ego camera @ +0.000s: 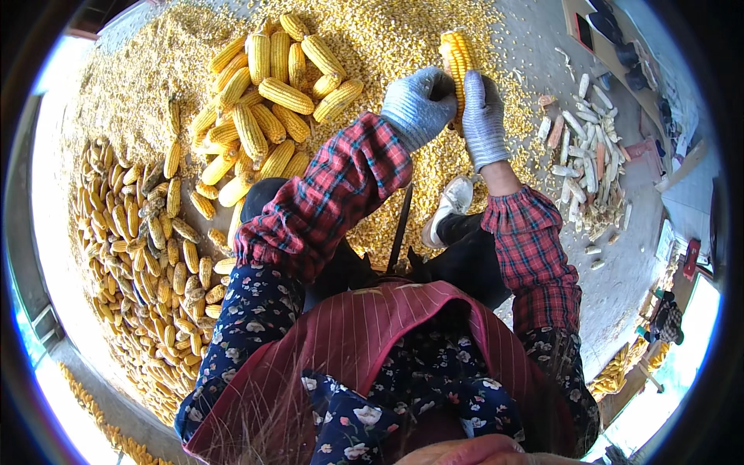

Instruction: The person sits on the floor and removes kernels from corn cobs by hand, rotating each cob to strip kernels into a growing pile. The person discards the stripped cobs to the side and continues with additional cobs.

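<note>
An ear of yellow corn point(458, 55) stands nearly upright in the picture between my hands, most of its kernels in rows. My left hand point(419, 106), in a grey-blue knit glove, is curled against its lower left side. My right hand point(485, 119), gloved alike, grips it from the right with the thumb along the ear. The ear's lower end is partly hidden by the gloves. Loose kernels point(378, 43) cover the floor beneath my hands. To the left of them lies a heap of husked ears point(285, 96).
A larger spread of ears point(145, 250) fills the left side. Bare cobs point(593, 157) are piled at right on the concrete floor point(610, 290). A dark narrow bar point(401, 229) stands between my legs, near my light shoe point(456, 200). A cardboard piece point(616, 64) holds dark items at upper right.
</note>
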A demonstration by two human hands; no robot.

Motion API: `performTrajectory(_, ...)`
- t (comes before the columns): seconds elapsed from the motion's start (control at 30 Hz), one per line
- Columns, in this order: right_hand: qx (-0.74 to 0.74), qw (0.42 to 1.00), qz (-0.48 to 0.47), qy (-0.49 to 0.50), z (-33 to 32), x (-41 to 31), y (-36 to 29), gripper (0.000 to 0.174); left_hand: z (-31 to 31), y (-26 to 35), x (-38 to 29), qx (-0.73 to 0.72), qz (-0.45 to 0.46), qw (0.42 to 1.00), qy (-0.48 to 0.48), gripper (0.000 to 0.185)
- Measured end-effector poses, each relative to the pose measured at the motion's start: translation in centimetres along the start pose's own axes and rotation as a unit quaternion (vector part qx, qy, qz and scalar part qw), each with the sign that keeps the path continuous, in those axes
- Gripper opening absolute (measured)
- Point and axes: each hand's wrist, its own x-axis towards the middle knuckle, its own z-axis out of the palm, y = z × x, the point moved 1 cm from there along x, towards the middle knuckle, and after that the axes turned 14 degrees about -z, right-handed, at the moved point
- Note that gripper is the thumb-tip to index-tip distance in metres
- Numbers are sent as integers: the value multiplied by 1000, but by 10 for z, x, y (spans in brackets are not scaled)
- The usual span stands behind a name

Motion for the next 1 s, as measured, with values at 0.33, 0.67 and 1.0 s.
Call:
performTrajectory(0.33,50,995,-83,11,-5,9,-8,44,-2,9,-6,167,-9,986,1,11)
performTrajectory(0.67,350,910,217,37,-9,10,-15,53,8,0,-2,-214,-34,971,-99,17)
performTrajectory(1.0,126,989,45,66,-3,6,-7,41,9,4,-8,113,53,990,69,20)
